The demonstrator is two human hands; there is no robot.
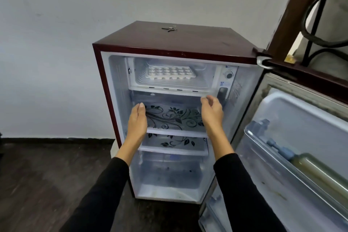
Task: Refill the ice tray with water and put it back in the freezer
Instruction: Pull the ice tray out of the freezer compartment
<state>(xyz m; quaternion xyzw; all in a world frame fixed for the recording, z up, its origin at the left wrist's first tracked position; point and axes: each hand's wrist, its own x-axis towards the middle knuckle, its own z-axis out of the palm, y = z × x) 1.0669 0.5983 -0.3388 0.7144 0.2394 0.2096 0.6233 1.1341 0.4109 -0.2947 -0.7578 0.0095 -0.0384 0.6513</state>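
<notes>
A white ice tray (171, 72) lies flat on the floor of the freezer compartment (140, 73) at the top of a small maroon fridge (188, 40). The freezer has no flap in view and stands open to the front. My left hand (137, 121) and my right hand (212, 112) are held out in front of the shelf area just below the freezer, palms facing each other, fingers relaxed, holding nothing. Both hands are below the tray and apart from it.
The fridge door (293, 137) is swung open to the right, with bottles (320, 171) lying in its rack. Keys (169, 28) rest on the fridge top. Glass shelves with a floral print (175, 117) sit below the freezer. A white wall is behind, dark floor to the left.
</notes>
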